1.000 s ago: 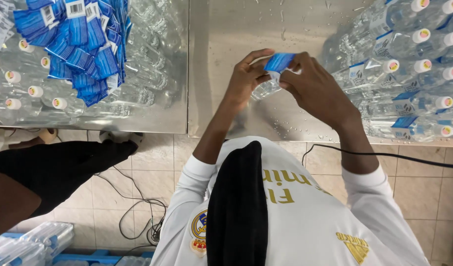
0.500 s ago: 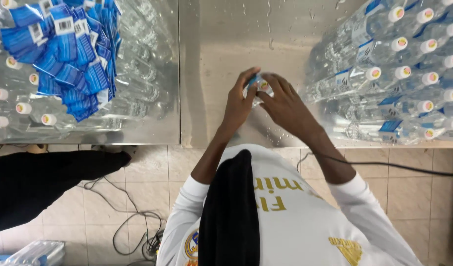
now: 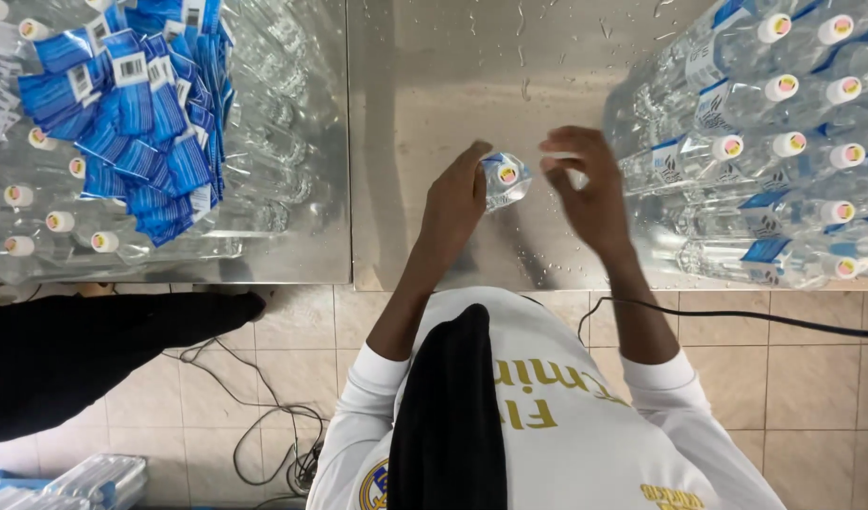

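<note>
Bottle, one, stands clasped in the left hand's grip; right hand hovers beside it, fingers spread.

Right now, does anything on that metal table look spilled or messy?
Yes, a little. Water droplets are scattered over the steel table, thickest around the small bottle that the left hand holds upright. The blue labels lie in a loose, crooked heap on the unlabelled bottles at left. Nothing looks broken.
</note>
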